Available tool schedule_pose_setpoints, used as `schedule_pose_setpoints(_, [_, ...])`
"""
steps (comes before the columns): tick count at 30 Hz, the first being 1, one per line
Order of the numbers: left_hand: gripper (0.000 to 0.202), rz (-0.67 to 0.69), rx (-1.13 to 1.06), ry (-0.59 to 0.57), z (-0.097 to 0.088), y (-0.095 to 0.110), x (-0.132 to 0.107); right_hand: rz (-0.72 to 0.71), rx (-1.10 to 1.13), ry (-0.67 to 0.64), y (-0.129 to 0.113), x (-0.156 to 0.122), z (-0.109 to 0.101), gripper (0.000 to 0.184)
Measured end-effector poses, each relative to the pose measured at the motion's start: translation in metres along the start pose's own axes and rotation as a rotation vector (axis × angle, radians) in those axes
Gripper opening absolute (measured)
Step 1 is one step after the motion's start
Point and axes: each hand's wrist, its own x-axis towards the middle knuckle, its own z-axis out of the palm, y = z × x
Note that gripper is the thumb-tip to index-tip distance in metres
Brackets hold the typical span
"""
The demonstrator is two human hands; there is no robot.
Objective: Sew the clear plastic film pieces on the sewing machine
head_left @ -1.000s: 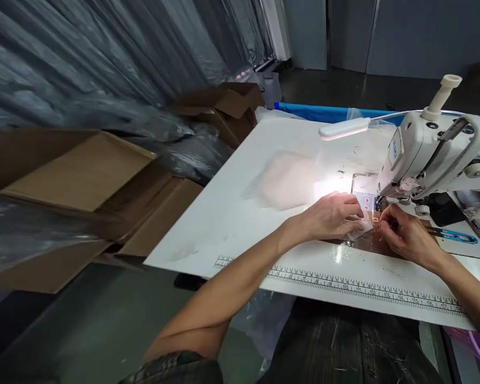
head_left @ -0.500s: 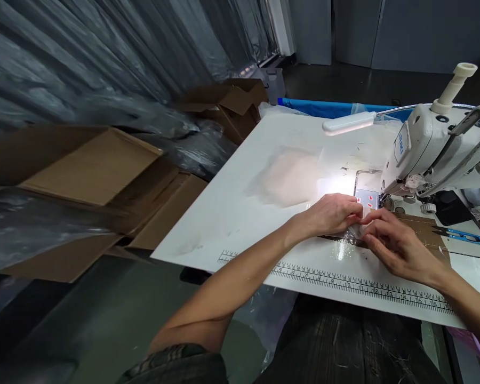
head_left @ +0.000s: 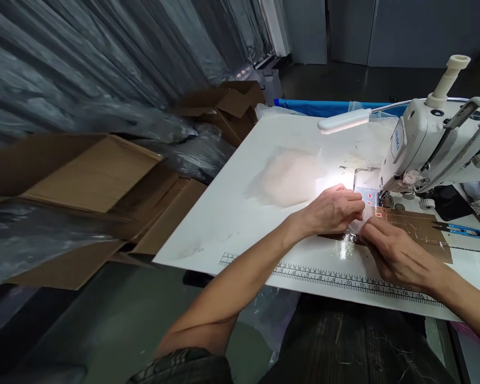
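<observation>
1. The right hand (head_left: 396, 248) pinches the near edge of the sheer fabric (head_left: 367, 210) at its fingertips.
2. The left hand (head_left: 336, 209), fingers curled, grips the fabric's left side.
3. Beyond the right fingertips, the red-marked fabric reaches the needle area of the sewing machine (head_left: 414, 144).

The pale fabric (head_left: 368, 210) carries small red marks (head_left: 369, 196). The sewing machine (head_left: 418, 149) is white with blue lettering (head_left: 397, 140), and those thread snips (head_left: 458, 230) have bright blue handles. Black ruler markings (head_left: 322, 276) line the white tabletop (head_left: 208, 229). Over here, the cardboard box (head_left: 92, 170) looks brown, the curtain (head_left: 124, 53) silvery grey, the rolled sleeve (head_left: 184, 368) dark plaid.
</observation>
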Motion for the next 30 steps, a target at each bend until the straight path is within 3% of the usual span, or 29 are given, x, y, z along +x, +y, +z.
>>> schedule_pose_setpoints(3, [0.027, 0.023, 0.025, 0.072, 0.000, -0.006, -0.003, 0.213, -0.105, 0.155, 0.013, -0.009, -0.007, 0.015])
schedule_pose_setpoints(7, [0.026, 0.039, 0.029, 0.197, 0.002, -0.018, -0.005, 0.305, 0.017, 0.176, 0.014, -0.021, -0.015, 0.023])
schedule_pose_setpoints(10, [0.027, 0.026, 0.058, 0.325, -0.002, -0.016, -0.004, 0.519, 0.310, 0.056, 0.008, -0.022, -0.014, 0.038])
schedule_pose_setpoints(12, [0.029, 0.037, 0.046, 0.370, -0.006, -0.002, -0.004, 0.707, 0.613, -0.067, 0.009, -0.020, -0.011, 0.054])
schedule_pose_setpoints(15, [0.032, 0.142, -0.020, 0.282, -0.009, 0.031, -0.005, 0.865, 1.008, -0.171, 0.015, -0.017, -0.008, 0.068])
schedule_pose_setpoints(17, [0.028, 0.246, -0.082, 0.122, -0.011, 0.050, -0.007, 0.865, 1.066, -0.158, 0.018, -0.016, -0.008, 0.064])
schedule_pose_setpoints(19, [0.032, 0.264, -0.159, 0.026, -0.012, 0.056, -0.008, 0.828, 1.001, -0.140, 0.019, -0.016, -0.007, 0.056])
schedule_pose_setpoints(23, [0.021, 0.069, -0.338, 0.095, -0.013, 0.031, 0.001, 0.720, 0.825, -0.174, 0.018, -0.019, -0.003, 0.040])
schedule_pose_setpoints(25, [0.023, 0.066, -0.388, 0.089, -0.010, 0.017, 0.010, 0.649, 0.733, -0.152, 0.017, -0.020, -0.003, 0.037])
schedule_pose_setpoints(27, [0.028, 0.111, -0.446, 0.005, -0.005, 0.009, 0.019, 0.577, 0.657, -0.131, 0.014, -0.021, -0.004, 0.038])
schedule_pose_setpoints(30, [0.019, 0.107, -0.604, -0.154, 0.000, 0.007, 0.027, 0.512, 0.576, -0.106, 0.010, -0.024, -0.007, 0.039])
